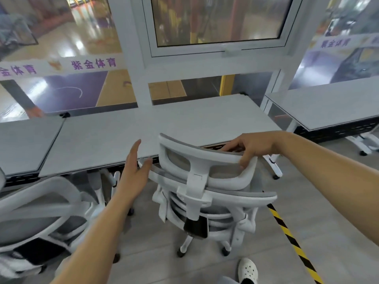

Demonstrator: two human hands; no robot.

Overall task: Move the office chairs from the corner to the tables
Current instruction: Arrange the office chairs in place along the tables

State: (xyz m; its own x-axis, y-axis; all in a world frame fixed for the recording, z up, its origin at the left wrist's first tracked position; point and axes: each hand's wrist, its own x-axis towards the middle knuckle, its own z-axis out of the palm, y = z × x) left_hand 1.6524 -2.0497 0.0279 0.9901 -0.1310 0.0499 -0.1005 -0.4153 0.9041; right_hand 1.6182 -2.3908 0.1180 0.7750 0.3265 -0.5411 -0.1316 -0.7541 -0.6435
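A white office chair with grey mesh stands in front of me, its back toward me, facing the grey table. My right hand grips the right end of the chair's headrest, thumb under the rim. My left hand hovers with fingers apart, just left of the headrest, and its thumb is close to the top left corner of the backrest. A second white office chair sits at the lower left, pushed up to the table beside it.
Another grey table stands at the right, and a third at the far left. A yellow-black striped tape line runs across the grey floor at the right. A glass wall with a white window frame lies behind the tables. My white shoe shows below.
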